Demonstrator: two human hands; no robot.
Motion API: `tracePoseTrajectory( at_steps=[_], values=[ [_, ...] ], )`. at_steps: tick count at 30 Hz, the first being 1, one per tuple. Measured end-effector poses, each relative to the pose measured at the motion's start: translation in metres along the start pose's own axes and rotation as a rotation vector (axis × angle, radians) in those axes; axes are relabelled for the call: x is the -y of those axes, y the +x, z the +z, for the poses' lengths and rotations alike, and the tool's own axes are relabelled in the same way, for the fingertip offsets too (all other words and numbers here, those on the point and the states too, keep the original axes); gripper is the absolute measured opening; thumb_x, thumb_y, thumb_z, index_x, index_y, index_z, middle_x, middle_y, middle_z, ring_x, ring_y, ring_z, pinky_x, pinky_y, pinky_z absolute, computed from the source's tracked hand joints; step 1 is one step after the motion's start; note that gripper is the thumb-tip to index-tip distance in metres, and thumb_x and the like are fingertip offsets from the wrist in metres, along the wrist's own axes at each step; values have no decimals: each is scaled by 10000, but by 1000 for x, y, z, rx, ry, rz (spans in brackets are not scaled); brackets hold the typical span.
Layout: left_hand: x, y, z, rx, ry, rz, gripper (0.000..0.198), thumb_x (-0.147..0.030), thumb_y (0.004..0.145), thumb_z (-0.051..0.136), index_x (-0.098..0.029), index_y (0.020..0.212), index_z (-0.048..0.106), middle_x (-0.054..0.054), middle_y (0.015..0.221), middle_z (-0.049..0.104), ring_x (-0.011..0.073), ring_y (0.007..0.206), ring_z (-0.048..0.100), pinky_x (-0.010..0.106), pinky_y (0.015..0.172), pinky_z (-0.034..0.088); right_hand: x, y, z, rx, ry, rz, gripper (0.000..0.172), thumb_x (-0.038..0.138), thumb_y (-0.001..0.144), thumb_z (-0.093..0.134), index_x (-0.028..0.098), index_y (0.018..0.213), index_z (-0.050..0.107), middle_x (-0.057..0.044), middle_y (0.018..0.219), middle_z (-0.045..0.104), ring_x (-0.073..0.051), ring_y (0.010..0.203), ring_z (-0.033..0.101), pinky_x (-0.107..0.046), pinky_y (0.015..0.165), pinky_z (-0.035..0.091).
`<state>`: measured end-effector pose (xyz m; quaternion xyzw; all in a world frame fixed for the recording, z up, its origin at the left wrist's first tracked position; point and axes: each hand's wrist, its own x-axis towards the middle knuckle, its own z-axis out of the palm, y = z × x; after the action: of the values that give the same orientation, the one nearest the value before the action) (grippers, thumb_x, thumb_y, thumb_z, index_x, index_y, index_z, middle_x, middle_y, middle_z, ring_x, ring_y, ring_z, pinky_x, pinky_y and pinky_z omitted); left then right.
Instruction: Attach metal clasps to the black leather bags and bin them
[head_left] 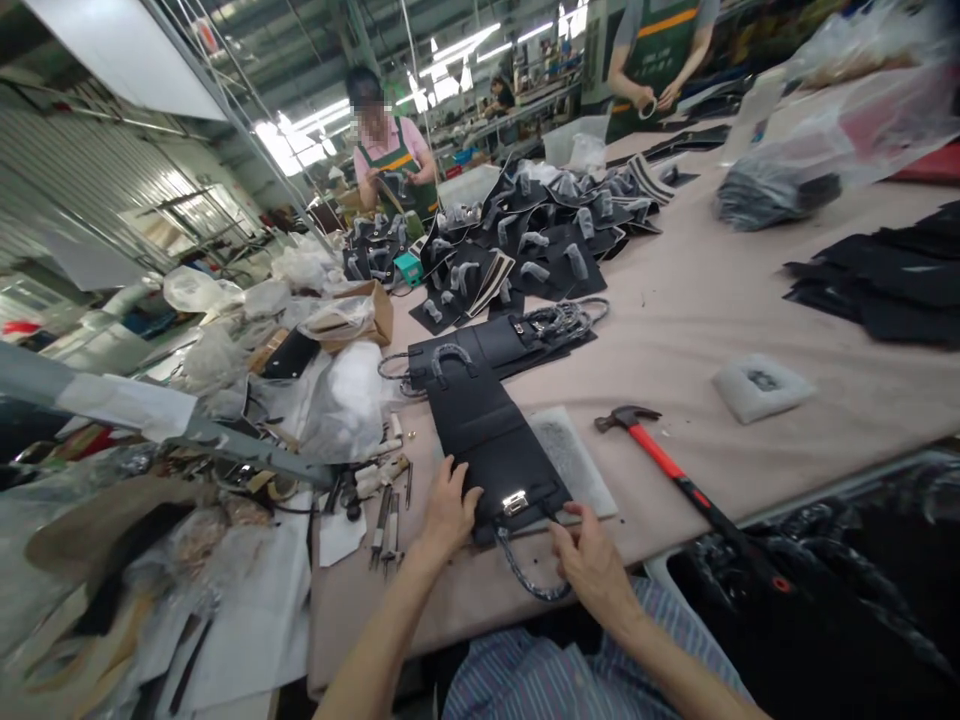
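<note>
A long black bag panel (480, 430) lies lengthwise before me, with a shiny metal clasp (514, 502) near its close end. A plastic-wrapped handle (529, 580) loops off that end over the table edge, and another wrapped handle (452, 358) sits at the far end. My left hand (448, 510) grips the panel's left edge, thumb on top. At the right corner near the clasp, my right hand (592, 560) has its fingers curled on the edge; their undersides are hidden. Part of a pale slab (574, 460) shows beneath the panel.
A red-and-black hammer (667, 465) lies to the right, near a wrapped white block (761, 385). Punch tools (386, 525) lie left. More handled panels (487, 340) and a heap of black pieces (532, 240) lie beyond. Two co-workers stand across the table.
</note>
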<state>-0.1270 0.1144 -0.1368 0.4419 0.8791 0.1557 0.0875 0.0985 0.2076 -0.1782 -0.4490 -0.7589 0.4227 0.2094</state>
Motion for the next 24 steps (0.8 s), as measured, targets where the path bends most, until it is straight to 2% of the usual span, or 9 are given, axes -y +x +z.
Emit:
tracePoseTrajectory(
  at_steps=[2, 5, 11, 16, 19, 21, 24],
  values=[
    [7, -13, 17, -80, -53, -36, 467, -288, 992, 523, -145, 1437, 525, 151, 1603, 398, 266, 1495, 381, 419, 1251, 350, 4, -5, 5, -19, 55, 21, 533, 383, 956, 402, 118, 1403, 521, -73, 797, 718, -256, 701, 710, -348, 640, 542],
    [7, -7, 28, -101, -81, 24, 434, -243, 1006, 465, -165, 1426, 537, 130, 1607, 400, 248, 1526, 331, 445, 1273, 320, 12, -5, 13, 3, 35, 38, 570, 371, 964, 371, 130, 1468, 487, -80, 813, 724, -249, 659, 697, -342, 622, 534],
    [7, 23, 28, -90, -137, 154, 417, -222, 994, 483, -158, 1398, 563, 124, 1581, 443, 250, 1530, 321, 474, 1281, 312, 16, -2, 20, 53, -97, 3, 533, 381, 990, 334, 152, 1402, 583, -93, 766, 722, -237, 587, 668, -322, 579, 504],
    [9, 11, 27, -127, -195, 165, 382, -219, 984, 517, -170, 1355, 591, 128, 1540, 483, 256, 1502, 360, 457, 1267, 339, 8, -6, 20, 2, -148, -44, 541, 437, 977, 362, 167, 1375, 610, -63, 682, 696, -255, 603, 678, -339, 599, 506],
    [17, -5, 15, -153, -175, 60, 320, -195, 973, 536, -190, 1278, 632, 127, 1405, 587, 245, 1368, 502, 415, 1200, 418, 2, -2, 17, -7, -174, -53, 543, 474, 950, 394, 186, 1342, 635, -46, 645, 679, -260, 582, 672, -341, 576, 488],
    [31, -17, 0, -173, -102, -92, 280, -179, 975, 513, -197, 1213, 659, 121, 1298, 639, 245, 1250, 580, 401, 1119, 474, -1, 3, 15, 9, -180, -50, 553, 492, 935, 405, 191, 1333, 642, -41, 627, 671, -265, 569, 667, -345, 564, 477],
    [62, -34, -26, -197, 10, -351, 262, -189, 981, 479, -195, 1143, 684, 122, 1213, 675, 260, 1176, 621, 382, 1034, 496, -3, 6, 13, 29, -182, -29, 585, 522, 916, 404, 189, 1332, 644, -36, 601, 658, -277, 580, 671, -358, 575, 474]
  ],
)
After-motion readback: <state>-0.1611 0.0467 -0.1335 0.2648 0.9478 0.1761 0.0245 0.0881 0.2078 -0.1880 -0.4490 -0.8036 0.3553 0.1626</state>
